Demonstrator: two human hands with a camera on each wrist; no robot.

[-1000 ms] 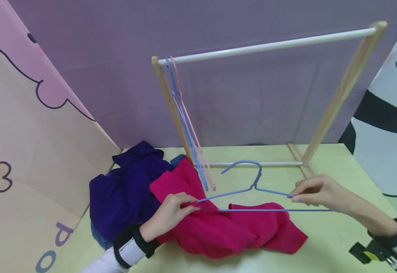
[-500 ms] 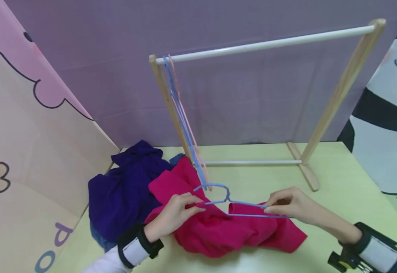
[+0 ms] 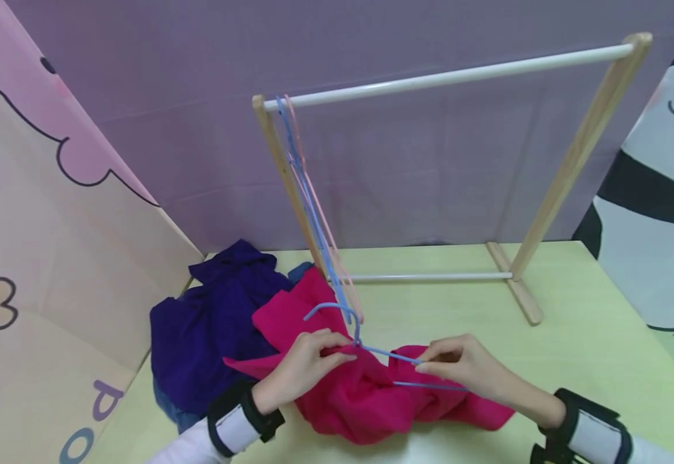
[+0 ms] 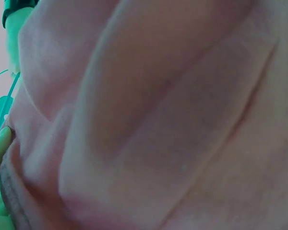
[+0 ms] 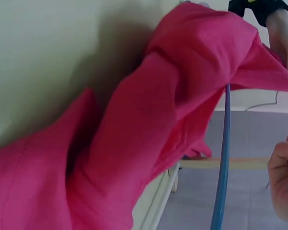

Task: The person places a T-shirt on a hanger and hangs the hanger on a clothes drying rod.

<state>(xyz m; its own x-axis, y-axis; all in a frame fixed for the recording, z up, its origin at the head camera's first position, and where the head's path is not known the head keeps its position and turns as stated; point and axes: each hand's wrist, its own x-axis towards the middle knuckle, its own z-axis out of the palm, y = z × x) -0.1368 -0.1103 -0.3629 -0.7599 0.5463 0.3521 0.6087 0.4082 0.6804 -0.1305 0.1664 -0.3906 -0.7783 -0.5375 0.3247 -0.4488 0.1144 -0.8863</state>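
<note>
Red fabric is bunched up mid-table, and the person has both hands busy with it. The left hand (image 3: 314, 357) pinches the red garment (image 3: 366, 393) by its edge, thumb and fingers close together; can't tell if it has any of the blue hanger (image 3: 386, 353) as well. The right hand (image 3: 461, 364) has a narrow pinch on the hanger's right arm. The hanger's left end is hidden by cloth and the left hand, while its hook pokes out toward the left. In the right wrist view its lower bar runs into the garment's open edge. The left wrist view is basically all blurry cloth, so not much help.

Room-wise, it's tight on the left: the dark blue clothes (image 3: 209, 335) sit right up against the red stuff, near the tabletop's left edge. On the far side, the hanging hangers (image 3: 316, 216) come down by the hook; can't tell if they touch. The right side is roomier, with pale tabletop (image 3: 580, 328) running from the right hand to the right edge. The rack's right foot (image 3: 522, 299) is farther back, well apart from that hand.
</note>
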